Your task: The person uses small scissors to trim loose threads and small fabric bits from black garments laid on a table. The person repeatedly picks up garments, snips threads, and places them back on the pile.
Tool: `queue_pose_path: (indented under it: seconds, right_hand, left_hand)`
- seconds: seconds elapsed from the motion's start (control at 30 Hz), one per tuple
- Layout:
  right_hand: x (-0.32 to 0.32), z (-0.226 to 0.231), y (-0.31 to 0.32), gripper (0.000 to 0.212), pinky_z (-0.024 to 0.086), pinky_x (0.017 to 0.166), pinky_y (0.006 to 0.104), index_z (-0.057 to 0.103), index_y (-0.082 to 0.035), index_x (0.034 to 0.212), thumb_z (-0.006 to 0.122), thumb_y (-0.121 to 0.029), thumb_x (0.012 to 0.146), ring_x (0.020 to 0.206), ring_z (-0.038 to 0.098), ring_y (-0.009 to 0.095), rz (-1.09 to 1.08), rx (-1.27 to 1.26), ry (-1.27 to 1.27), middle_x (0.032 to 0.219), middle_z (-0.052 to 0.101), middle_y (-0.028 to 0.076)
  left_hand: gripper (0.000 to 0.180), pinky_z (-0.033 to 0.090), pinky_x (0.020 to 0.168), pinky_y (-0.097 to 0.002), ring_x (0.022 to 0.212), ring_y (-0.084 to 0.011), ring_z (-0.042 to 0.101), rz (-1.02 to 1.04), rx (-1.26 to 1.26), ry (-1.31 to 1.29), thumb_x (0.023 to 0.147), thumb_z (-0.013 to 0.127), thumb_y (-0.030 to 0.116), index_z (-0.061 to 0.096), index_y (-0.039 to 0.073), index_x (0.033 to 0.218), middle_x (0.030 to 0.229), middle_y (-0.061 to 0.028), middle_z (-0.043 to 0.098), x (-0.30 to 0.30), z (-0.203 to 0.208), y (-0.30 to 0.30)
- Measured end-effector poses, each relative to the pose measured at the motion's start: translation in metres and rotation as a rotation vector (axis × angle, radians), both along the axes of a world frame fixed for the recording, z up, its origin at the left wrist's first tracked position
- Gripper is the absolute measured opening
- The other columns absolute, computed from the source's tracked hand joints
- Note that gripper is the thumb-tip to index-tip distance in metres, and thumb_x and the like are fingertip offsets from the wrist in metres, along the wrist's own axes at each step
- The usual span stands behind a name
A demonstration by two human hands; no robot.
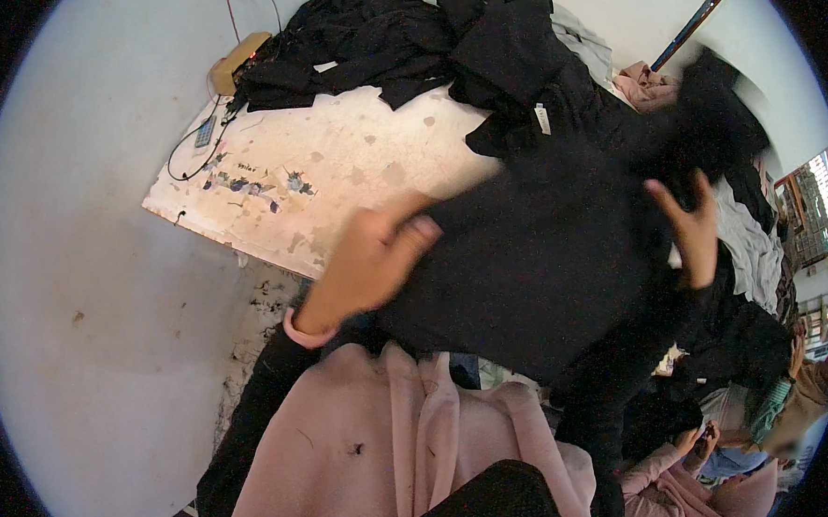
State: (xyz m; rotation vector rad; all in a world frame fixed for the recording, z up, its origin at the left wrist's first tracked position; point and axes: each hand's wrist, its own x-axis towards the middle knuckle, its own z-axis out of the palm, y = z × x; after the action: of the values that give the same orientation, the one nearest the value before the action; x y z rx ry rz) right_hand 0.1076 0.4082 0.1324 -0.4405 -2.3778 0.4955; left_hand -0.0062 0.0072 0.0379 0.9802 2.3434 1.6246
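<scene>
A black garment [536, 256] stretches between my hands over the table's near edge, its far right part blurred with motion. At its left side my left hand [372, 256] is closed, the thumb lying over the cloth's edge and the other fingers partly hidden. My right hand [694, 236] is at the garment's right side with thumb and fingers spread apart. The raised dark cloth beyond it is too smeared to tell whether it belongs to the same garment.
Black clothes [369, 41] are heaped along the far side of the worn white table [382, 154]. A power box [239, 62] with cables sits at the far left corner. Pale grey cloth [750, 243] lies at the right. Nearby, a person in pink [692, 498] sits at the lower right.
</scene>
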Motion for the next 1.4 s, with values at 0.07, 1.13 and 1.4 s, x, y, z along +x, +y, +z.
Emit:
queue_pose_path:
  seconds: [0.07,1.13,1.4]
  right_hand:
    - [-0.016,-0.018,-0.013,0.067,0.041,0.105,0.0334,0.056,0.004,0.132,0.085,-0.022,0.077,0.119,0.058,0.024,0.059,-0.022,0.012,0.129,0.062,0.018]
    - [-0.192,-0.243,0.087,0.075,0.054,0.072,0.0438,0.064,0.000,0.094,0.080,-0.067,0.065,0.077,0.068,0.034,0.076,0.068,-0.156,0.088,0.069,0.018]
    - [-0.165,-0.211,0.054,0.075,0.054,0.088,0.0465,0.057,-0.002,0.118,0.078,-0.060,0.074,0.100,0.066,0.041,-0.135,0.275,-0.482,0.116,0.066,0.021]
  left_hand:
    - [0.048,0.050,0.084,-0.0373,0.093,-0.0321,0.069,0.239,0.120,0.086,0.101,0.053,0.037,0.062,-0.007,0.118,0.093,-0.0269,0.069,-0.031,-0.015,-0.017]
    - [0.056,0.021,0.118,-0.0527,0.144,-0.0297,0.034,0.219,-0.639,0.311,0.094,0.062,0.037,0.048,0.016,0.145,0.155,-0.0112,0.039,-0.096,-0.130,-0.030]
    - [0.046,0.051,0.085,-0.0396,0.106,-0.0338,0.065,0.488,-0.224,0.167,0.087,0.073,0.033,0.063,0.005,0.122,0.113,-0.0176,0.067,-0.067,-0.112,-0.083]
